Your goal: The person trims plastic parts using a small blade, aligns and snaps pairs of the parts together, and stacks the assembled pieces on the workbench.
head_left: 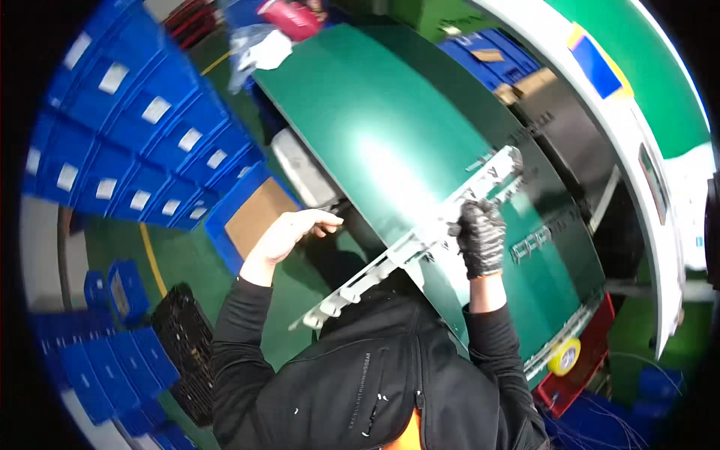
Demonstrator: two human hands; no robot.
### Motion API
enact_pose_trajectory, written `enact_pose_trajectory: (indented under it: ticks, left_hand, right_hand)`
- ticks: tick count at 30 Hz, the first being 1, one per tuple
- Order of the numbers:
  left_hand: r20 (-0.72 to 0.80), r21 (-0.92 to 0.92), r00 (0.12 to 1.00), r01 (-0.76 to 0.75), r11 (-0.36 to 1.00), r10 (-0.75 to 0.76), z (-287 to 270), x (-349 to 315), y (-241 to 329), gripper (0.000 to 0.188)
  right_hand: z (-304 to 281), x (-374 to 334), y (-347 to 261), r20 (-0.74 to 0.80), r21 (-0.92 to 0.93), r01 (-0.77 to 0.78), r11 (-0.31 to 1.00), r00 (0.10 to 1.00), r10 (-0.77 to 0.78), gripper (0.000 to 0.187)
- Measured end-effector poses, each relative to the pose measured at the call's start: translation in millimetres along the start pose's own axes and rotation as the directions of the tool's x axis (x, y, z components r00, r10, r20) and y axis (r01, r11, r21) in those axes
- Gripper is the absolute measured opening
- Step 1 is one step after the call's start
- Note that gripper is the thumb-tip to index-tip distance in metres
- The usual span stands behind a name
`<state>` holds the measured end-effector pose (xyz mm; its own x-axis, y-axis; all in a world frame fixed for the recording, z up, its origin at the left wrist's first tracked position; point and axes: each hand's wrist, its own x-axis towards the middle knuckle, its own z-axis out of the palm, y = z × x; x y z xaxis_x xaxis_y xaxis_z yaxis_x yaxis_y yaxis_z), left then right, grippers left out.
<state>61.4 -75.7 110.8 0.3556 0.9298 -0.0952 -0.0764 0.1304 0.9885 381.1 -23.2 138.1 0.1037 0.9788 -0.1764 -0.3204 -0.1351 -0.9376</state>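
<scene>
A long pale rail-like bar [367,277] with slots and notches slants over the near side of the green tabletop [330,97]. Its lower left end juts past the table edge, in front of my body. My right hand [480,238], in a dark patterned glove, is closed around the bar's upper right half. Bare and raised, my left hand [289,234] is left of the table edge, apart from the bar. Its fingers are loosely bent, and I see nothing held in them. More dark, notched strips [544,238] lie on the table beyond my right hand.
Blue bins [142,135] are stacked at the left. A blue box with a cardboard sheet [259,214] sits by my left hand. At the lower right, a yellow tape roll [564,356] is next to a red tray [581,375]. A white curved frame [600,112] rises at the right.
</scene>
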Motion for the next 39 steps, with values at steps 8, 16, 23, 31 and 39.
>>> enact_pose_trajectory:
  ticks: [8, 16, 23, 31, 39]
  left_hand:
    - [0.569, -0.037, 0.777, 0.352, 0.935, -0.270, 146.9, 159.2, 0.9, 0.048]
    - [0.708, 0.000, 0.583, 0.564, 0.825, -0.399, 210.6, 187.9, -3.7, 0.042]
    - [0.708, -0.017, 0.571, 0.602, 0.799, -0.415, 230.0, 193.0, -4.0, 0.035]
    - [0.658, 0.002, 0.599, 0.605, 0.796, -0.456, 246.9, 189.1, 13.5, 0.035]
    - [0.732, -0.024, 0.526, 0.655, 0.755, -0.433, 236.7, 192.9, 1.3, 0.034]
  right_hand:
    - [-34.5, -16.6, -19.5, -0.128, -0.156, -0.051, 0.986, 0.991, 0.031, 0.014]
    - [-74.1, -47.0, -21.9, -0.282, -0.650, 0.084, 0.755, 0.896, -0.343, 0.011]
    - [-84.3, -85.9, -21.1, -0.430, -0.755, -0.027, 0.655, 0.775, -0.463, 0.013]
    - [-84.9, -95.5, -12.4, -0.249, -0.855, 0.045, 0.517, 0.839, -0.485, 0.012]
    - [-105.6, -103.8, -23.6, -0.492, -0.605, -0.055, 0.794, 0.810, -0.319, 0.013]
